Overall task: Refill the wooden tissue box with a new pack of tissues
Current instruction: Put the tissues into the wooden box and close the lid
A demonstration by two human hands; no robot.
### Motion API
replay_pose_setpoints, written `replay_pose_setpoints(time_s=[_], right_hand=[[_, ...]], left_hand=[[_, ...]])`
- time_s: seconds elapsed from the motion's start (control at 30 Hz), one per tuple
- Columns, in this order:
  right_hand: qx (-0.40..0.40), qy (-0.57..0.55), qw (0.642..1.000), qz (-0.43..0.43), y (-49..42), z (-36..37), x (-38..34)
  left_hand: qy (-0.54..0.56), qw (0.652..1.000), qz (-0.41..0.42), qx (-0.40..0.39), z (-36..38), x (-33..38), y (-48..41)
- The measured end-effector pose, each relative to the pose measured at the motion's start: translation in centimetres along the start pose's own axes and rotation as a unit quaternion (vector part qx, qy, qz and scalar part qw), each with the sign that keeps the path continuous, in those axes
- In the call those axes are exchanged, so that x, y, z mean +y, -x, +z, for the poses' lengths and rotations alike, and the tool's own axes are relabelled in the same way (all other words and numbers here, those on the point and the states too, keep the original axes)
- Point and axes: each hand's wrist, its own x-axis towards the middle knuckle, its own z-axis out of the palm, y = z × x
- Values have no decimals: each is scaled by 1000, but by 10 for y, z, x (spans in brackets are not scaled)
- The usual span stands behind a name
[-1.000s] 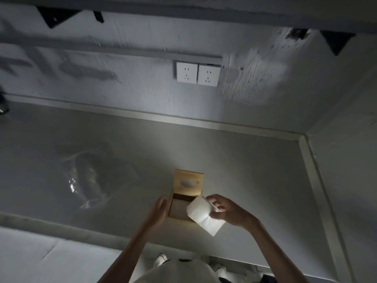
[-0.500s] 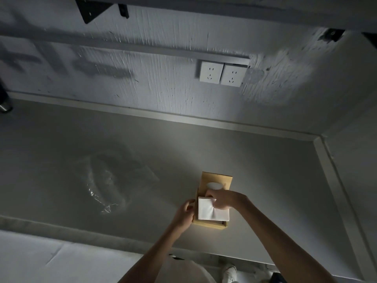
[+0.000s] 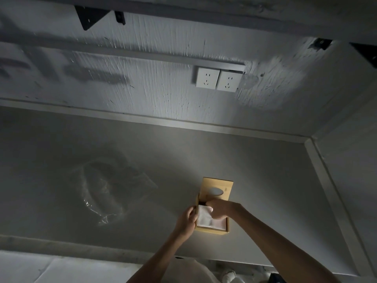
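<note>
The wooden tissue box [image 3: 211, 230] sits on the grey counter [image 3: 265, 190], near its front edge. Its lid [image 3: 216, 186], with an oval slot, is slid back toward the wall, so the near half of the box is uncovered. A white tissue pack [image 3: 205, 218] lies inside the box. My right hand [image 3: 219, 209] rests on top of the pack, fingers pressed onto it. My left hand [image 3: 186, 220] grips the box's left side.
A crumpled clear plastic wrapper [image 3: 106, 193] lies on the counter to the left of the box. Two white wall sockets [image 3: 217, 79] sit on the back wall. A side wall [image 3: 350, 160] closes the counter on the right. Black shelf brackets [image 3: 89, 18] hang above.
My right hand has brought the tissue pack from above the front of the box down into it. My left hand has closed onto the box's left side.
</note>
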Motion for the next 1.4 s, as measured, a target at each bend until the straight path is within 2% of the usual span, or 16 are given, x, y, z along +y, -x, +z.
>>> replay_pose_setpoints(time_s=[0.17, 0.37, 0.43, 0.5, 0.57, 0.6, 0.67, 0.73, 0.83, 0.9, 1.03, 1.2, 1.4], right_hand=[[28, 19, 999, -4, -4, 5, -1], [79, 67, 995, -8, -1, 19, -1], [110, 43, 993, -5, 2, 21, 3], [183, -12, 983, 8, 10, 26, 9], [298, -56, 952, 35, 22, 36, 15], [346, -72, 934, 44, 26, 44, 18], [386, -98, 916, 44, 33, 63, 24], [388, -118, 913, 46, 36, 79, 26], [390, -187, 899, 65, 36, 88, 23], [389, -197, 897, 80, 37, 87, 17], [349, -146, 916, 133, 36, 93, 20], [331, -130, 926, 125, 38, 91, 27], [296, -114, 939, 130, 33, 84, 24]], left_hand=[[-63, 997, 25, 43, 9, 4, 4], [-116, 992, 31, 36, 14, 7, 4], [-135, 990, 29, 38, 16, 8, 4], [-157, 986, 27, 38, 16, 10, 3], [-191, 980, 49, 41, 18, 10, 2], [-210, 974, 72, 50, 19, 8, 3], [-254, 955, 138, 65, 18, 3, 6], [-316, 928, 191, 38, 14, -2, 7], [-355, 911, 211, -4, 10, 3, 6], [-377, 904, 200, -5, 8, 9, 4], [-413, 895, 168, -10, 5, 19, -3], [-524, 839, 149, 9, 10, 18, -7], [-580, 806, 114, 4, 16, 24, -10]])
